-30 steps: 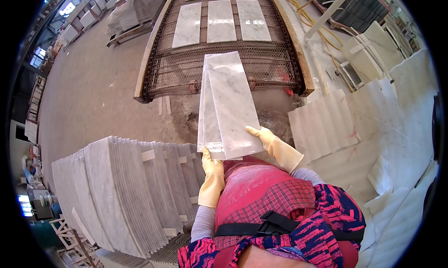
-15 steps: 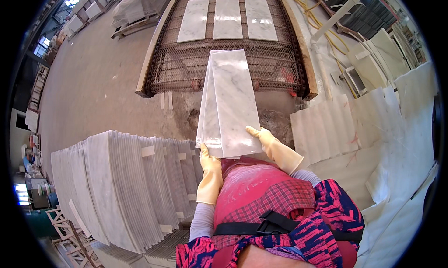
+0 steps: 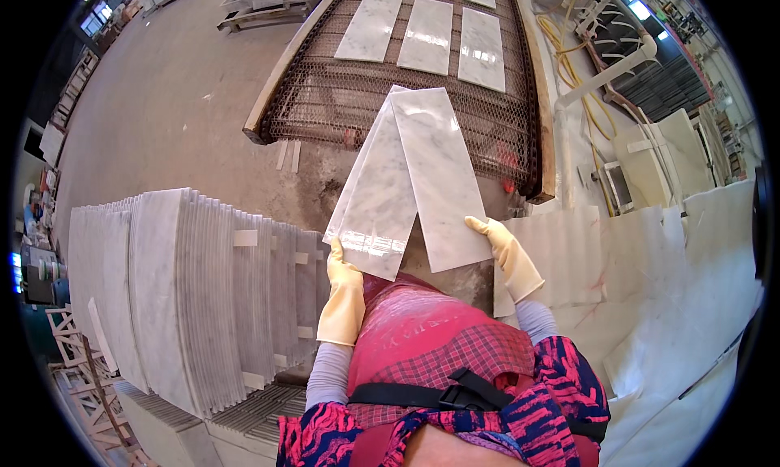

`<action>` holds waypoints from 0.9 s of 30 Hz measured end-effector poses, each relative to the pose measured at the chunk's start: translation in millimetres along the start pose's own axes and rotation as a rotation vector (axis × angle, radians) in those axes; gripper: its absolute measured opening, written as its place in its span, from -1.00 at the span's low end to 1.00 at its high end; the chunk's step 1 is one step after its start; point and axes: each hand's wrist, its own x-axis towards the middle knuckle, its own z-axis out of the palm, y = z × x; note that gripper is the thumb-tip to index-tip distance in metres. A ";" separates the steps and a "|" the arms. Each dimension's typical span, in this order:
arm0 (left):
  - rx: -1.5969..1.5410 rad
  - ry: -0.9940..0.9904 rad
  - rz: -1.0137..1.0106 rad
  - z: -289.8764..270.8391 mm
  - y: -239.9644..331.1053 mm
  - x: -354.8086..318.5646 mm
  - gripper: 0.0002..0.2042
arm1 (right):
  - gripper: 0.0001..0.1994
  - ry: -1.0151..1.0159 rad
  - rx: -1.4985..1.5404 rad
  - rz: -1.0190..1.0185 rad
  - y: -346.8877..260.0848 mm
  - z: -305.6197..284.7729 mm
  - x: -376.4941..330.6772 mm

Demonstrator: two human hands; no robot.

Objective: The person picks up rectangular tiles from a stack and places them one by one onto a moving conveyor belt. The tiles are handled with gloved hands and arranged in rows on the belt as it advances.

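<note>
Since half a second ago, you have drawn the two sides of the marble apart. Back then the right slab lay across much of the left slabs; now a wedge of space opens between their near ends, and they overlap only at the far tips, with the right slab uppermost. Your left hand and your right hand stand wider apart than before. The view has swung too: the mesh conveyor sits further right and slanted, with the flat slabs on it in the same rows.

As for your fingers, the left thumb presses on the near left corner of the left slabs, where a second edge shows just under the upper piece; the left fingers beneath are hidden, but the hand is closed on the marble. Your right thumb lies on the right edge of the right slab, toward its near end, and the fingers below it are hidden as well; that hand grips this one piece. Both sides reach away from you, held in front of your red apron, their far ends before the conveyor's near end. The upright stack stands beside your left forearm.
</note>
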 end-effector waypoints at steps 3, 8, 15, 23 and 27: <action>-0.030 -0.028 0.015 5.6 -3.1 -1.1 -0.49 | -0.51 -0.035 -0.031 0.036 -15.4 -8.5 0.2; -0.047 -0.113 0.011 5.9 -7.2 -1.7 -0.43 | -0.49 -0.034 -0.063 0.038 -14.1 -8.5 4.3; -0.221 -0.160 -0.124 4.2 -36.0 -7.5 -0.47 | -0.51 0.001 -0.032 -0.020 -25.3 26.5 -25.9; 0.093 -0.084 -0.208 -21.8 -63.4 38.8 -0.26 | -0.56 0.039 0.029 -0.176 -15.3 58.0 -52.5; -0.232 -0.340 -0.797 -73.2 -59.7 90.9 -0.01 | -0.57 0.099 0.083 -0.257 -6.8 53.3 -65.7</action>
